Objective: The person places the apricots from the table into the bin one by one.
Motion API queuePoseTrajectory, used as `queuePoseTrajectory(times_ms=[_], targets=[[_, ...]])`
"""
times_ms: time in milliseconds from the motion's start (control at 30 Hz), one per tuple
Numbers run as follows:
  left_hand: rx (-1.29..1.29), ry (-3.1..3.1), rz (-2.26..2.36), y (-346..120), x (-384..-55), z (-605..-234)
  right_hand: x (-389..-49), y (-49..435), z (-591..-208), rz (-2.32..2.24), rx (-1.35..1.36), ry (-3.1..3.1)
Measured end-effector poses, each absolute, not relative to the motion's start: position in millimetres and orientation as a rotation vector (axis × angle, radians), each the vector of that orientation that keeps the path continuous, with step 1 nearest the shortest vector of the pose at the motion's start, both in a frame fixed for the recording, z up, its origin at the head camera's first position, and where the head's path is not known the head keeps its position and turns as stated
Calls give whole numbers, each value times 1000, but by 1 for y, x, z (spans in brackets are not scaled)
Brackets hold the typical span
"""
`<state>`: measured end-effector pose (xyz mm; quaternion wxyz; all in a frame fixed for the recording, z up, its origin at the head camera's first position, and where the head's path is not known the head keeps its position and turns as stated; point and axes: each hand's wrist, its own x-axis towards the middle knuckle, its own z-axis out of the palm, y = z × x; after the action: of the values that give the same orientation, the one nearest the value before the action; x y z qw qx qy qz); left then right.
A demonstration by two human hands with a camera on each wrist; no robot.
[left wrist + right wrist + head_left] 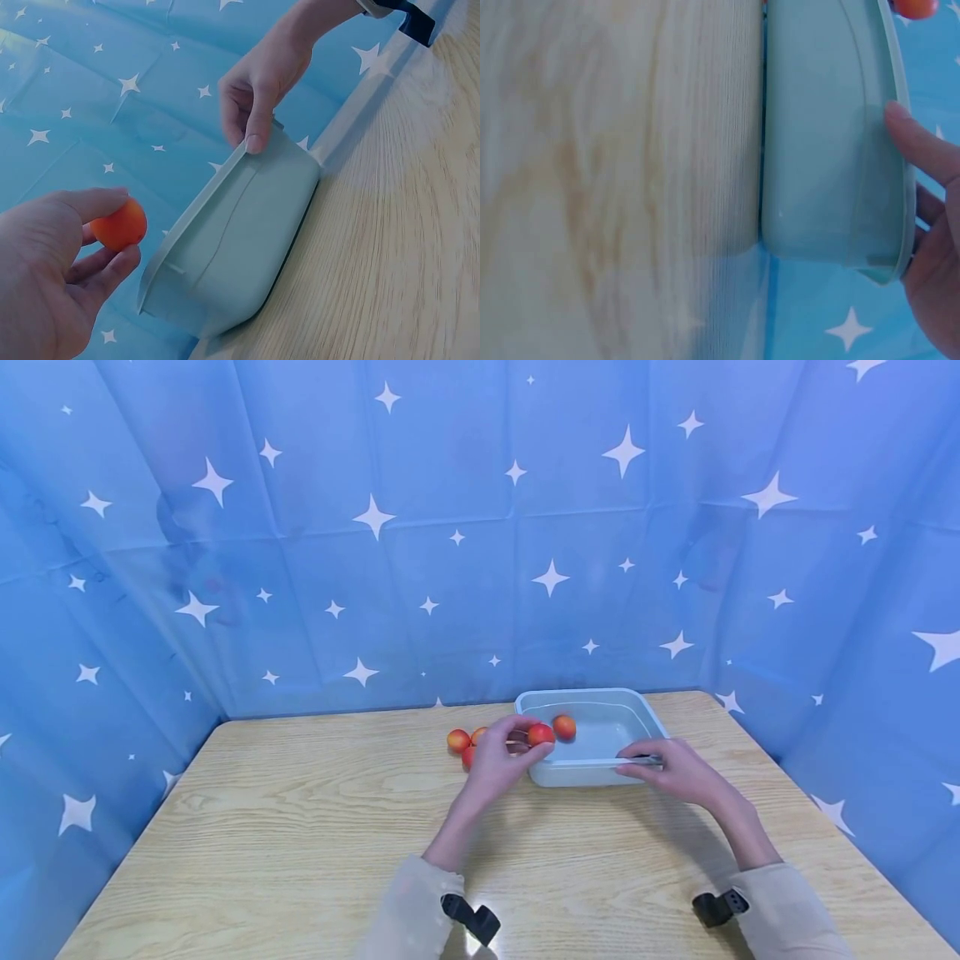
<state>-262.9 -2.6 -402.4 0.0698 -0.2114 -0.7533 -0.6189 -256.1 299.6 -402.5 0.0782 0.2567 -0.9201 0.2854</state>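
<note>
One red-orange fruit (541,734) sits in our left hand (498,760), thumb and fingertips pinching it near the nine-o'clock rim of the pale basin (585,775), whose four-o'clock edge our right hand (681,770) grips. We judge this the placing step, with a second fruit (564,727) inside toward nine o'clock; our next move calls for clearing the rim, lowering, then loosening the pinch.

The left sleeve (411,910) is pale beige, with a black, two-part blocky wrist camera (482,926) at its cuff end. To the right of the left sleeve, a matching right sleeve (787,910) carries another black camera unit (708,910), tiny dots marking its side. Beyond the left sleeve, the left hand (497,760) is bare, as is the right hand (681,768).
</note>
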Motion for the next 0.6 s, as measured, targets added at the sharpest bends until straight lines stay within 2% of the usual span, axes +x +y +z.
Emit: queuePoseTrajectory(times_ms=[600], targets=[[-652, -2262, -1834, 12, -263, -405, -257, 299, -405, 862, 760, -2745]])
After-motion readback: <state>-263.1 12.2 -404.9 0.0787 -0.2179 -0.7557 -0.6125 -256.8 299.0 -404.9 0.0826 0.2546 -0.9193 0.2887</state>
